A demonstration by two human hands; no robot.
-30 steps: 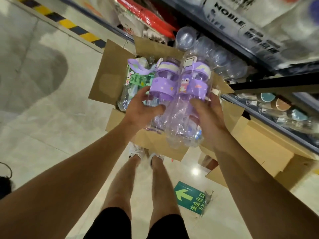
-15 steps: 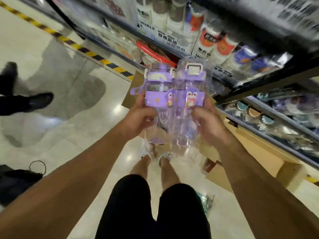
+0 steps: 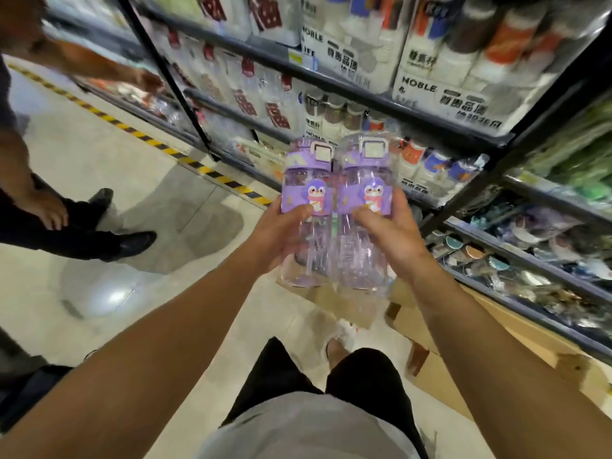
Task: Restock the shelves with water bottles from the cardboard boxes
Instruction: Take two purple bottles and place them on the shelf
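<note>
Both bottles have risen from the box toward the shelves (image 3: 374,97). Left hand (image 3: 281,236) grips one bottle (image 3: 306,213), right hand (image 3: 387,236) the other (image 3: 366,213), fingers curled mid-body below the lids. They look light, stiff, slippery in wrap.

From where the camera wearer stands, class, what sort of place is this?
Most likely a shop aisle. Black shelves hold rows of boxed flasks, and each hand grips a wrapped purple bottle for stocking.

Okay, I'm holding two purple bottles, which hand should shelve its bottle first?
Probably the right hand. Its bottle is on the side nearest the shelves, while the left hand and its bottle are on the aisle side.
</note>
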